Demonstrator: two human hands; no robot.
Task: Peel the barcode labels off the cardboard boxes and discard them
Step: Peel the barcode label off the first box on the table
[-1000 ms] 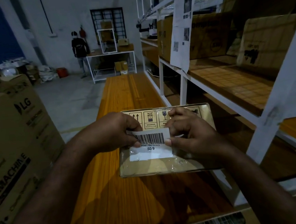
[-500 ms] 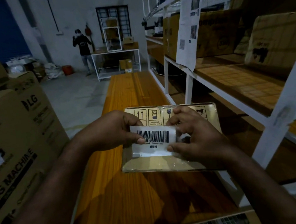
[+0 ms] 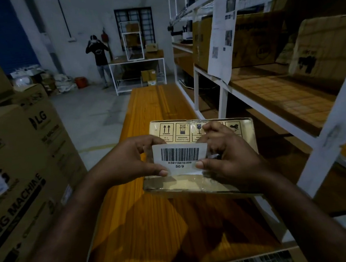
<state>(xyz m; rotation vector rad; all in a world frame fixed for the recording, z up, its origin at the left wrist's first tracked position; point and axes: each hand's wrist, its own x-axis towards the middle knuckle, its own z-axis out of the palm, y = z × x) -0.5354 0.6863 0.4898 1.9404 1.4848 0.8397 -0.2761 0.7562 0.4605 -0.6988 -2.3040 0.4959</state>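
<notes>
Label [image 3: 180, 159]: white paper, smooth, matt, black print.
Box [image 3: 248, 135]: tan cardboard under clear plastic film; film glossy, wrinkled.
Bench [image 3: 156, 104]: orange wood, striped grain, varnished, shiny.
Cartons [image 3: 22, 168]: brown cardboard, matt, black print.
Rack [image 3: 223, 104]: metal posts, white paint, scuffed on the near post.
Shelf [image 3: 275, 94]: wood board, chequered pattern, dull.
Sheet [image 3: 222, 40]: thin white paper, printed.
Floor [image 3: 94, 117]: grey concrete, matt.

Barcode label [image 3: 180, 154]: white, black bars, "50/9"; raised off the box face, pinched between left hand [image 3: 132, 158] and right hand [image 3: 228, 157]; lower edge possibly stuck
Cardboard box [image 3: 248, 135]: flat, tan, taped; lying on tabletop [image 3: 154, 107]
</notes>
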